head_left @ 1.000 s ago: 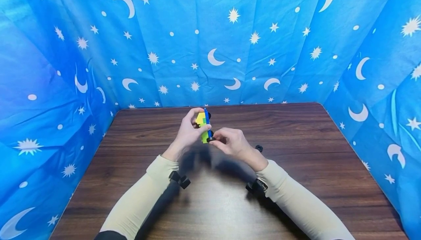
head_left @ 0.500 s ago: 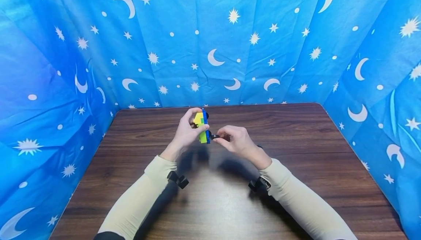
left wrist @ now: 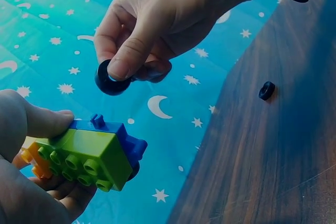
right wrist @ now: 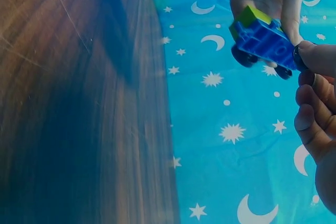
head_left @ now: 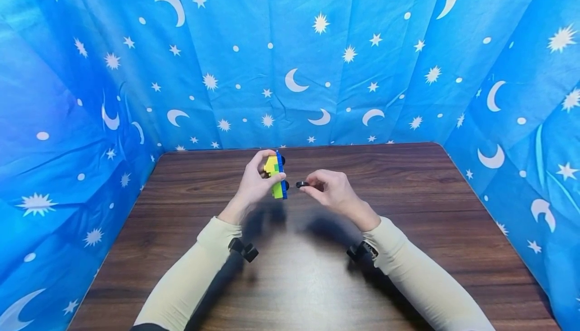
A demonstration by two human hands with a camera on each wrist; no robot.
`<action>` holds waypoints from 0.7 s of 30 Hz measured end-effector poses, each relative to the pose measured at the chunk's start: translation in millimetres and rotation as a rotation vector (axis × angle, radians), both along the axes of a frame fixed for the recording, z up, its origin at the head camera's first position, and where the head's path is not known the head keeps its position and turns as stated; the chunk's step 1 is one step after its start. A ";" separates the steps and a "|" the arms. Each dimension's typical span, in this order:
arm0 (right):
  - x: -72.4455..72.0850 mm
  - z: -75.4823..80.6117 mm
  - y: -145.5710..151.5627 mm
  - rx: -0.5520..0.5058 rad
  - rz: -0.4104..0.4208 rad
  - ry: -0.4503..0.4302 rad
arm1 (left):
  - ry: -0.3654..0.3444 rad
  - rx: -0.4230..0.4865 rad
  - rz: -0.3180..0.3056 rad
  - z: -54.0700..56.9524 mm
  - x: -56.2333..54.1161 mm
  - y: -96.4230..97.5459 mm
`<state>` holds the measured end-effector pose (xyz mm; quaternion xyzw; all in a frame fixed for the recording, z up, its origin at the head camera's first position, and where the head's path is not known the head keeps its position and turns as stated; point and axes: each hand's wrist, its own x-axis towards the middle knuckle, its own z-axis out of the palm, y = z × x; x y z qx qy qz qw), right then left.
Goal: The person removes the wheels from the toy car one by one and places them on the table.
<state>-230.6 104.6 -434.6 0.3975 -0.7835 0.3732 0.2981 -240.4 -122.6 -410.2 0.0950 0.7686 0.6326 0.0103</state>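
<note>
My left hand (head_left: 255,182) grips a toy car built of blocks (left wrist: 86,153), with a blue base, green bricks and a yellow-orange end. In the right wrist view, its blue underside (right wrist: 268,43) faces out, and two black wheels show along one edge. My right hand (head_left: 334,188) pinches a small black wheel (left wrist: 107,81) between thumb and fingertips, a short gap to the right of the car in the head view. Another dark rounded piece (left wrist: 155,71) shows under the right fingers in the left wrist view; what it is, I cannot tell.
One loose black wheel (left wrist: 266,91) lies on the brown wooden table (head_left: 408,180); in the head view it is out of sight. A blue cloth (head_left: 254,69) with moons and stars hangs round the table's back and sides.
The right hand has drawn away from the car to the right, taking the wheel with it. The left hand has shifted slightly left with the car.
</note>
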 end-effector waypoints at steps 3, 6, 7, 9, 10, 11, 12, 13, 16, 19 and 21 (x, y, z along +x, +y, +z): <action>-1.4 0.7 4.6 -0.004 -0.018 -0.002 | 0.000 0.005 -0.002 -0.3 1.2 -0.1; -2.4 2.2 8.1 -0.009 -0.023 0.004 | -0.007 0.011 -0.007 -0.8 1.8 -0.2; -2.8 2.4 8.8 -0.010 -0.025 0.007 | -0.008 0.011 -0.007 -1.0 1.8 -0.5; -3.1 3.3 10.2 -0.009 -0.029 0.007 | -0.012 0.010 -0.008 -1.2 1.8 -1.0; -3.3 3.5 11.0 -0.011 -0.031 0.008 | -0.013 0.011 -0.009 -1.4 1.7 -1.2; -3.5 3.7 11.8 -0.011 -0.033 0.011 | -0.014 0.010 -0.009 -1.5 1.6 -1.3; -3.7 4.0 12.7 -0.012 -0.038 0.012 | -0.015 0.009 -0.009 -1.5 1.7 -1.5; -4.0 4.1 13.7 -0.013 -0.043 0.013 | -0.016 0.009 -0.009 -1.7 1.5 -1.7; -4.7 4.7 16.8 -0.023 -0.055 0.011 | -0.021 0.012 -0.010 -1.7 1.4 -2.2; -5.3 5.2 19.9 -0.029 -0.060 0.005 | -0.026 0.015 -0.011 -1.2 1.8 -2.8; -5.6 5.2 21.9 -0.030 -0.059 0.005 | -0.030 0.016 -0.011 -0.8 2.1 -3.1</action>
